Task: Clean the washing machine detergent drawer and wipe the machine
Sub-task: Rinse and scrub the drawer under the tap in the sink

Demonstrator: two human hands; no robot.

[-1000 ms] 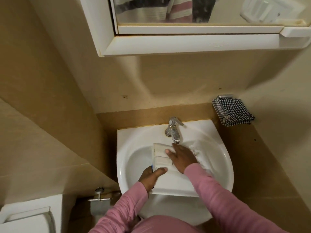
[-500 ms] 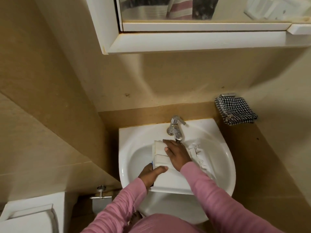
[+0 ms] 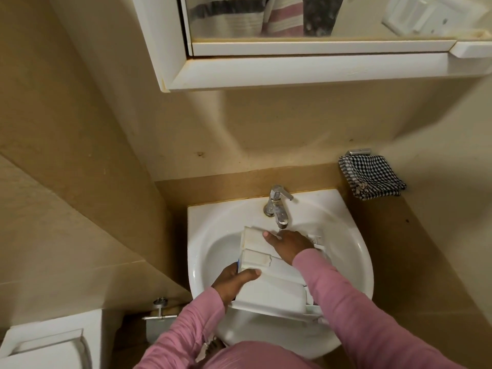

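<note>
White plastic detergent drawer point(image 3: 269, 291) lying across white ceramic washbasin point(image 3: 354, 251), far end beneath chrome tap point(image 3: 278, 206). Left hand point(image 3: 234, 282) gripping near left corner, thumb curled over top. Right hand point(image 3: 288, 245) resting flat on far end, fingers straight, holding nothing.

the detergent drawer point(image 3: 269, 286) lies in the sink point(image 3: 354, 251), its far end under the tap point(image 3: 277, 206), left hand point(image 3: 234, 283) at its left edge, right hand point(image 3: 287, 245) on top. a cloth point(image 3: 372, 177) hangs right of the sink.
</note>
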